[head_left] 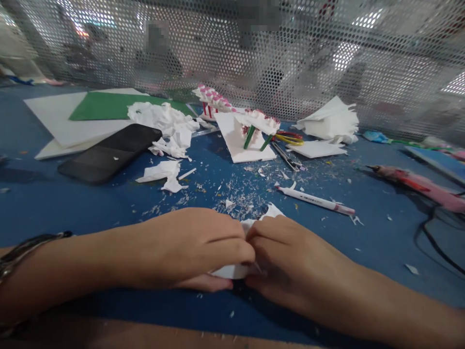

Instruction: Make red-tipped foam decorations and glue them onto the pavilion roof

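Observation:
Both my hands are close together at the table's near side. My left hand [203, 245] is closed, with its thumb below and its fingers over a crumpled white sheet piece [234, 272], paper or thin foam. My right hand [286, 254] grips the same piece from the other side, its fingers curled in. Most of the piece is hidden by my fingers; one corner sticks up behind my right hand. Beyond my knuckles lie many tiny white shreds [243, 194]. A white marker [314, 199] with a pinkish end rests just past my right hand.
A dark phone [111, 152] lies left, near crumpled white scraps [163, 118] and a green sheet [105, 106]. Small white models with green legs [256, 131] and red legs stand at the back. Scissors [286, 156], stacked white sheets [329, 121] and a pink corded tool [417, 184] are right.

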Demonstrator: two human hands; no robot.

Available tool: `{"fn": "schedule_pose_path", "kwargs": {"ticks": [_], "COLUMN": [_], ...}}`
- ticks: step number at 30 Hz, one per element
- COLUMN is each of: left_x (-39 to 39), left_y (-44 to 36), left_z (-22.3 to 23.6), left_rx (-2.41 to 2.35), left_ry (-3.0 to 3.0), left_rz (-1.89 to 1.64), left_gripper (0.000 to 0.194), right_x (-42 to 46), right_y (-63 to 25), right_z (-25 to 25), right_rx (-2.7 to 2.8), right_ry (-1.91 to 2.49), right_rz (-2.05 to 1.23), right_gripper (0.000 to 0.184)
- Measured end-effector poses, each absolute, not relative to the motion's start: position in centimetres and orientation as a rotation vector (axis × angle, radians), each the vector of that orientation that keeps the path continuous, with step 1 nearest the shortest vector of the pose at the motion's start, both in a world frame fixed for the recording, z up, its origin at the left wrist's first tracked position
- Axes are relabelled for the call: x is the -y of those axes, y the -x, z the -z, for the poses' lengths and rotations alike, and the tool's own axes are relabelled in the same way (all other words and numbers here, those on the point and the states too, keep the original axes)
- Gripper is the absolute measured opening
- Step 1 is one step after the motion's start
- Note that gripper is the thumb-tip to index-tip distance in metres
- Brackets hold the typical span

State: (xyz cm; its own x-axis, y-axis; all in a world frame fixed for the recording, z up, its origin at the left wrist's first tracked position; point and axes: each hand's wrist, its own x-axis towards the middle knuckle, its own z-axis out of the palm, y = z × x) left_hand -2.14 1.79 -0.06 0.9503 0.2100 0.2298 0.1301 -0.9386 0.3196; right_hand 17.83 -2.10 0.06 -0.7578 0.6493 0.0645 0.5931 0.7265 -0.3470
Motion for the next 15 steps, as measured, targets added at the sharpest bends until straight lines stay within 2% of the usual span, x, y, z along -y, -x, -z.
{"fn": "schedule_pose_path", "kwargs": {"ticks": [2, 6, 9, 13, 15], "left_x": [-2.0, -2.2, -2.2, -2.3, -2.4], "left_y": [2.5, 2.5, 2.4, 2.6, 2.7], "left_z": [0.5, 0.8, 0.8, 1.3, 1.5], "left_rx": [-0.308, -0.393, -0.371, -0.382, -0.422], "left_ry": [-2.652, -2.565, -2.547, -2.477, -2.414], "left_rz": [-0.426, -0.376, -0.485, -0.571, -0.624], "left_gripper": [0.017, 0.026, 0.033, 0.036, 0.036], "right_x": [2.1, 2.1, 2.3, 2.4, 2.4], "right_y": [-17.9, -18.0, -18.0, -18.0, -17.9], "right_z": [0.4, 0.4, -0.3, -0.7, -0.7], "right_rx": [2.718, 2.654, 2.633, 2.445, 2.250], "right_ry": [0.993, 0.937, 0.915, 0.917, 0.981], "right_rz": [-0.556, -0.611, -0.635, -0.690, -0.870], "right_gripper": [0.009, 0.012, 0.013, 0.012, 0.008]}}
